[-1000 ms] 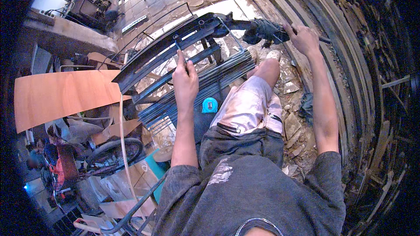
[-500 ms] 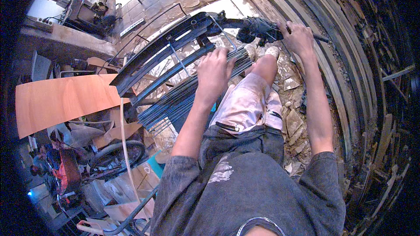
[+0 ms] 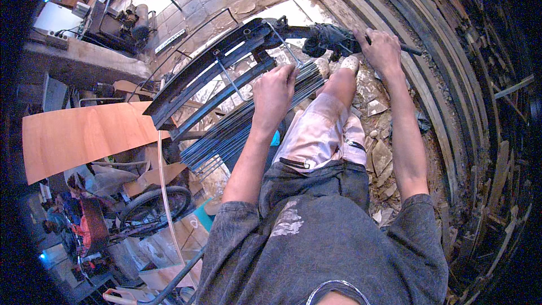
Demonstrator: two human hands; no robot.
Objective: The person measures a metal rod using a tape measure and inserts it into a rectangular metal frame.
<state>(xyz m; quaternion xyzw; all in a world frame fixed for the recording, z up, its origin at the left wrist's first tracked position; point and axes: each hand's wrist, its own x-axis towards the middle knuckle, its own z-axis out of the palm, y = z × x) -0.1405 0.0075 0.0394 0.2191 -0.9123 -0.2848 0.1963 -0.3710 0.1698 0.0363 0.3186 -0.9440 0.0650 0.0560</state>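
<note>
A long dark metal frame stretches across in front of me, with bent thin metal rods lying over it. Below it is a bundle of straight thin rods. My left hand is closed in a pinch above the bundle, close to the end of one bent rod; what its fingers hold is hidden. At the frame's right end, beside dark wrapped material, my right hand is closed around a dark bar that sticks out past it.
Long timber beams run along the right, with scrap wood beyond. Broken tile pieces litter the ground by my feet. On the left are an orange-brown board, a wheel and a pale upright strip. Machinery stands far left.
My left hand's fingers have drawn closer together, and the hand has shifted slightly down. My right hand stays at the bar, its fingers a little more curled. The whole view has shifted slightly.
</note>
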